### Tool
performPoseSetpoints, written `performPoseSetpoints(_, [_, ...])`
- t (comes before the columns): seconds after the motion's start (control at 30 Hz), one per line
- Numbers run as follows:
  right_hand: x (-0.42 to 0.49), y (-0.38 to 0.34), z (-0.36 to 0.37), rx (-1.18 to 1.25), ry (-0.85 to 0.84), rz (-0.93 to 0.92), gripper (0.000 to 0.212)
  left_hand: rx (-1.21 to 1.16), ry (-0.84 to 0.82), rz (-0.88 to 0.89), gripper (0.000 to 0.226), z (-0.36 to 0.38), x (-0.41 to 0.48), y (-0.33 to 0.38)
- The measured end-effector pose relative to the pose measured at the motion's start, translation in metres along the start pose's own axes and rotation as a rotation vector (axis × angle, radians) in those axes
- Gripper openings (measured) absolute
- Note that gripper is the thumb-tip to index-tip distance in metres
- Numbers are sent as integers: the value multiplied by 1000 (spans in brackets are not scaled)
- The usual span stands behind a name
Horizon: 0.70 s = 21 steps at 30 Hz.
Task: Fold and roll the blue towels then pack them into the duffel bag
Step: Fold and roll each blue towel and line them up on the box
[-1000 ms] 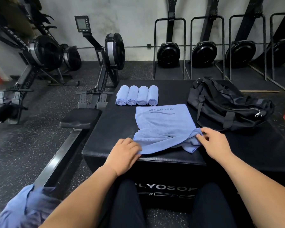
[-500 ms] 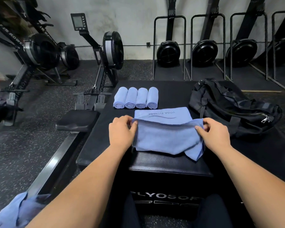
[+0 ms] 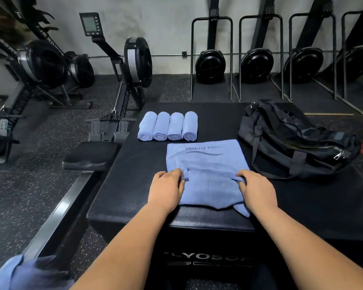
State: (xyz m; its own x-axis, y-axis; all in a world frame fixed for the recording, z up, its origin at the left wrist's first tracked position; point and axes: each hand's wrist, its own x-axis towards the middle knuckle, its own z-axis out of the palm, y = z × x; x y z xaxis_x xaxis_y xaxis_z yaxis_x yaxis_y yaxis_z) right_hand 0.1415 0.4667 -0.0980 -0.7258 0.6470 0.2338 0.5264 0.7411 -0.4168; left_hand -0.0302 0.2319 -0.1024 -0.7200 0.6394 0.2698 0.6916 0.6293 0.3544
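**Both hands on the turned edge, mid-fold**

We have the towel (image 3: 205, 155) lying in the middle of the box (image 3: 130, 185). Its printed end points toward the far edge, and its near end is turned up and over onto itself. The turned edge runs side to side, and we hold it at both ends. The left hand (image 3: 166, 190) pinches the left corner with its fingers curled down over the cloth, and the right hand (image 3: 258, 191) pinches the right corner the same way. Neither hand is spread flat. The fold line sits close to the box's near edge. At its right end a loose corner of cloth pokes out toward us, so the layers are not square there.

The next move, we judge, turns on direction. The uncovered part of the towel lies straight ahead of our fingers, toward the far edge. The towel's long axis seems to run the same way, near to far. Each hand is as near its own corner as the other, so the edge should go forward level, both hands together.

Past the towel, toward the far edge and a little left, four rolled towels (image 3: 168, 126) lie side by side, touching, with their ends facing us. The duffel bag (image 3: 291, 143) slumps on the right side of the box, just beside the towel and nearer our right hand. We cannot tell whether its zip is open. Another blue cloth (image 3: 19, 273) lies crumpled low at the left, off the box. A rowing machine (image 3: 122, 80) stands on the floor by the box's far left corner.
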Motion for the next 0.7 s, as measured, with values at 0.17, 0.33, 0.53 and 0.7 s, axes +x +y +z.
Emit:
performPoseSetpoints(0.17, [-28,-3,-10,-12,5,29,13,23,-34,29,12,-13,-23,-4])
performPoseSetpoints(0.33, [-65,-9,-22,-73,17,35,8,25,11,28,15,-20,-58,2])
performPoseSetpoints(0.53, [-74,-8,-35,-62,35,69,16,-184,25,-100,18,-29,-68,1])
performPoseSetpoints(0.7, [-39,1,-50,133,95,161,17,-290,127,-231,21,-44,-41,0])
